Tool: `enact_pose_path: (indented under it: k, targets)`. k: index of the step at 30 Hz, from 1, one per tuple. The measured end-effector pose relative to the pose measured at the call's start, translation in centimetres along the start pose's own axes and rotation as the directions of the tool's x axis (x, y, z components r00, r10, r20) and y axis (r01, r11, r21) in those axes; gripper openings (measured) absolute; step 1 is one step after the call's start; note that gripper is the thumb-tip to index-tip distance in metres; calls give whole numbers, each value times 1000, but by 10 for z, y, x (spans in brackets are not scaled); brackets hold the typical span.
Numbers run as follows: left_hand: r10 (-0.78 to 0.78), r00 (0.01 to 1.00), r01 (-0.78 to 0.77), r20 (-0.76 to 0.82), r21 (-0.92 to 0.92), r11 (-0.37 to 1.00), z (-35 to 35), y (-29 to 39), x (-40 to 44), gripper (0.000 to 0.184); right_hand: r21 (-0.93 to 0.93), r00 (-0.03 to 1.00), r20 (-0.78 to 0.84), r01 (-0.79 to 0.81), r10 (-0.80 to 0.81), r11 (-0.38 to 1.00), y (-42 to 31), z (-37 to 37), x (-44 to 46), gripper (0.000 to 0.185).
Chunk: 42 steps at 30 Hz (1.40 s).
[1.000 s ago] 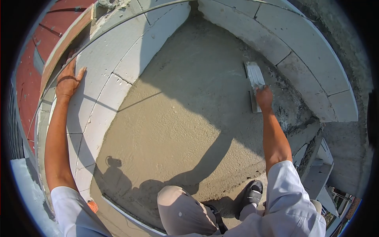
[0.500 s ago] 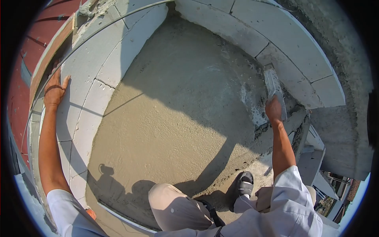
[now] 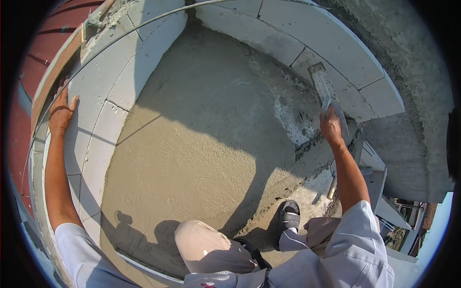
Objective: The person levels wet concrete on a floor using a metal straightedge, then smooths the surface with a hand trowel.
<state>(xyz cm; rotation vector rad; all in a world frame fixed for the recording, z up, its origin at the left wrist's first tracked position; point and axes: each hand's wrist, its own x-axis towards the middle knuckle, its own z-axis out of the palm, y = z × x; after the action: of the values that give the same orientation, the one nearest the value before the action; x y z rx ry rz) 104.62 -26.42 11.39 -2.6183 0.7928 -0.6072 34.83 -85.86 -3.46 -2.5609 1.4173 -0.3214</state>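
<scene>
My right hand (image 3: 331,126) is closed on the grip of a flat metal trowel (image 3: 323,84), beside the right-hand block wall (image 3: 307,72). Below and to the left of the trowel lies wet grey mortar (image 3: 192,139), smooth in the shaded part and rougher in the sunlit part. At the far left, my left hand (image 3: 61,113) rests with fingers spread on top of the left block wall (image 3: 98,129); its fingertips are partly in shadow.
A thin cable (image 3: 120,37) runs over the left wall. A wooden-handled tool (image 3: 332,187) lies under my right forearm. My sandalled foot (image 3: 290,216) stands at the mortar's lower edge. Red roofing (image 3: 43,53) shows at the upper left.
The trowel in my right hand has gone from the mortar surface to the right-hand wall. The view has shifted rightward, and the wooden-handled tool now shows. My left hand stays on the wall.
</scene>
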Motion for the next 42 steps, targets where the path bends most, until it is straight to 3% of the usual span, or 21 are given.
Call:
enact_pose_path:
  k: [1,5,8,10,11,15,18,21,27,30,33,36,39,42]
  targets:
    - [-14,1000,14,-1,-6,1000,0,-5,2,76,-14,999,35,-35,35,999,-9,-22,5,37]
    - [-47,998,49,49,-42,998,-13,4,-1,78,-163,969,245,72,-30,984,-11,-90,19,35]
    - [-64,994,69,88,-60,996,-25,11,-4,77,-190,948,317,75,-11,979,-17,-122,8,39]
    - [-59,994,65,94,-69,995,-23,9,-4,78,-223,968,249,90,-32,971,-25,-120,-5,45]
    - [-60,993,66,100,-63,996,-29,13,-5,78,-233,975,218,100,-48,967,-31,-114,-4,48]
    - [-53,997,57,52,-71,996,-31,14,-6,80,47,976,25,214,-215,976,-54,-46,16,52]
    - [-46,998,48,32,-57,997,-30,12,-6,81,234,988,133,45,-78,971,-110,-5,29,52]
    - [-49,998,49,29,-10,999,-26,11,-4,83,260,991,134,-19,-17,966,-139,53,58,52]
    - [-59,997,57,54,37,998,-31,15,-3,83,311,996,-12,91,-92,946,-189,139,120,56]
    - [-73,996,69,54,74,995,-21,11,-2,82,421,992,-99,116,-82,900,-215,173,143,57]
    - [-110,993,104,52,100,989,-25,18,-5,82,482,986,1,143,-164,865,-258,190,149,57]
    - [-53,998,55,-20,72,996,-15,10,-5,81,615,935,249,48,-252,787,-319,195,131,56]
    - [-64,998,67,-23,108,992,-23,20,-8,81,549,905,148,261,-400,794,-359,237,109,54]
    - [-37,995,46,-93,105,993,-2,5,-6,83,547,861,252,251,-442,799,-403,237,79,54]
